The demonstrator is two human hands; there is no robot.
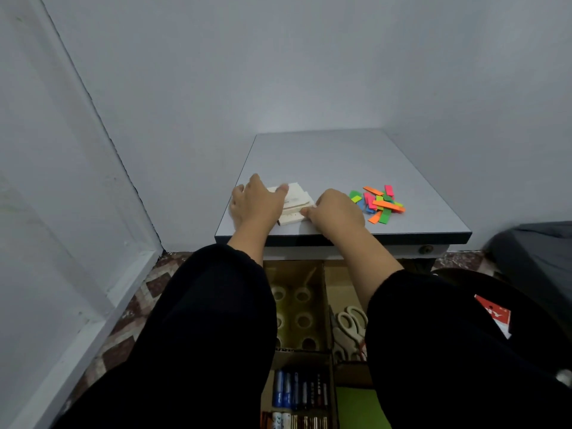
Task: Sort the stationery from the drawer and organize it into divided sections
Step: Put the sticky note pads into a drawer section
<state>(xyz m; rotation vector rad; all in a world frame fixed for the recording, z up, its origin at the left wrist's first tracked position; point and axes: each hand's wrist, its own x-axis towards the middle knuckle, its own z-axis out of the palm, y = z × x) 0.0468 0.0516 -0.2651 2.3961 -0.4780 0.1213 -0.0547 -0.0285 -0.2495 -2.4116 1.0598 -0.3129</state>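
A small stack of cream cards (295, 201) lies near the front left of the grey tabletop (325, 159). My left hand (255, 202) rests over the stack's left side, fingers spread and thumb on top. My right hand (335, 210) has its fingers curled at the stack's right edge and pinches it. A heap of bright sticky flags (379, 203) in orange, pink, green and blue lies to the right of my right hand. Below the table, the open drawer (328, 305) has cardboard divisions holding tape rolls (292, 308), scissors (349, 326), batteries (298, 394) and a green pad (359, 407).
Grey walls close in behind and to the left of the table. My black sleeves cover much of the drawer. A dark chair or bag (538, 252) stands at the right, with a red-and-white packet (493, 314) beside my right sleeve. Patterned floor shows at the lower left.
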